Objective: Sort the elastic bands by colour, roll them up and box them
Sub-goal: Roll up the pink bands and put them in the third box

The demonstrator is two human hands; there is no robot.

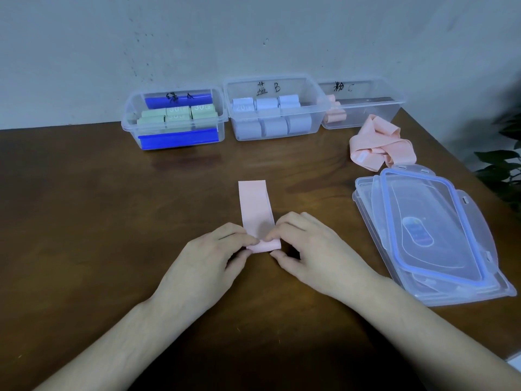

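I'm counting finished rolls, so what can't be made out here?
Head view:
- Pink rolls in box C: blurred behind box B's wall, uncountable.
- Green rolls: lower layers hidden.
- Rolled end of pink band: fingers cover it.

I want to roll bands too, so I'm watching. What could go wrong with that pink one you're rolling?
The roll has only just begun. Both hands, left and right, pinch it, so if the fingers slip it may spring open. The flat part could roll up crooked if one hand pushes faster. The loose pink pile lies near the table edge beside the lids and might get knocked off.
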